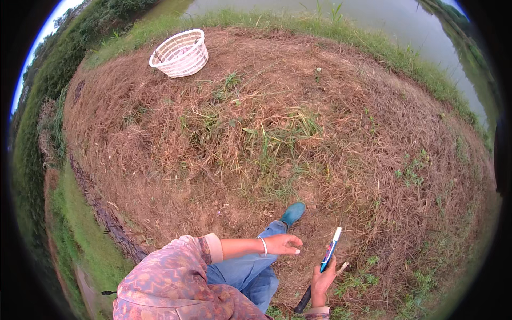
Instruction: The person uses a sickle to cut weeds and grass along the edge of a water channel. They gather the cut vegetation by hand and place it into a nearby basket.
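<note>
My right hand (323, 280) is closed around a slim tubular tool (330, 250) with a blue, printed shaft, a white upper end and a black lower end; its exact kind I cannot tell. The tool slants upward to the right beside my leg. My left hand (282, 244), with a white bangle at the wrist, hangs over my knee area with its fingers loosely apart and nothing in it. Below and ahead of it a green boot (293, 213) rests on bare soil. Cut, dry and green grass (264, 140) lies on the ground before me.
A white plastic basket (184, 64) with something pale inside stands at the upper left. Beyond a grassy edge (360, 36) lies water (384, 24). A dark strip (102, 216) runs along the left, beside a lower green area. Low weeds grow at the right.
</note>
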A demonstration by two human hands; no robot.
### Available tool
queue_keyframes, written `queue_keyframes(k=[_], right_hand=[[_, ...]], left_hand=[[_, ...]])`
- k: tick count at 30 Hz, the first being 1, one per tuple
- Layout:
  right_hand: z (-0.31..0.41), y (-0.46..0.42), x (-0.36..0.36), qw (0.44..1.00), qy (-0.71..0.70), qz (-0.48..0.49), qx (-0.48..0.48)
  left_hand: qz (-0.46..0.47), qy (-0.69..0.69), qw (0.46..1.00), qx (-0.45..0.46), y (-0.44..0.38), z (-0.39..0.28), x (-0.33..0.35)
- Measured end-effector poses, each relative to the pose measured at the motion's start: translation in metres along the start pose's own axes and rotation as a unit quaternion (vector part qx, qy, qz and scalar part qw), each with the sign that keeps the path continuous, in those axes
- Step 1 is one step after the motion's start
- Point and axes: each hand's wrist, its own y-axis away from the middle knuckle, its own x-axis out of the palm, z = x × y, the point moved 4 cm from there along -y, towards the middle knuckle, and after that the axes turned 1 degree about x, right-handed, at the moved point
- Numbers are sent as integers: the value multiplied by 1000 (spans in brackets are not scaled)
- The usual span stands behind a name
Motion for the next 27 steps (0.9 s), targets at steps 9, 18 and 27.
queue_keyframes(k=[9,18,27], right_hand=[[231,91,102,926,34,288,-241],[322,103,248,901,117,392,-142],[505,81,395,850,130,466,-206]], left_hand=[[-185,586,784,-89,125,28,-62],[-318,770,551,50,337,120,-328],[-528,761,345,154,557,158,-444]])
